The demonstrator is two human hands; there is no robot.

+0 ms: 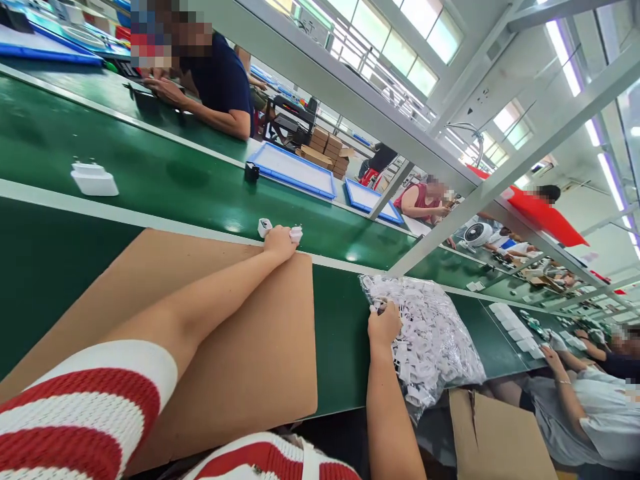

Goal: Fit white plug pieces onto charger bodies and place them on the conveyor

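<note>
My left hand (281, 243) reaches over the far edge of the cardboard sheet (240, 320) to the green belt. Its fingers are closed on a white plug charger (296, 234), whose pins show past the fingers. A second white charger (265, 227) is right beside that hand, on its left. My right hand (385, 325) is at the left edge of a clear plastic bag (430, 333) full of small white plastic parts. Its fingers curl around a small white plastic part (373, 309), mostly hidden by the hand.
Farther left on the belt (190, 193) lies another white charger (95, 179). A slanted metal post (420, 250) rises behind the bag. Blue-rimmed trays (295, 170) stand across the belt, where a person (220, 87) works. An open cardboard box (500, 437) is at lower right, near a co-worker (575, 413).
</note>
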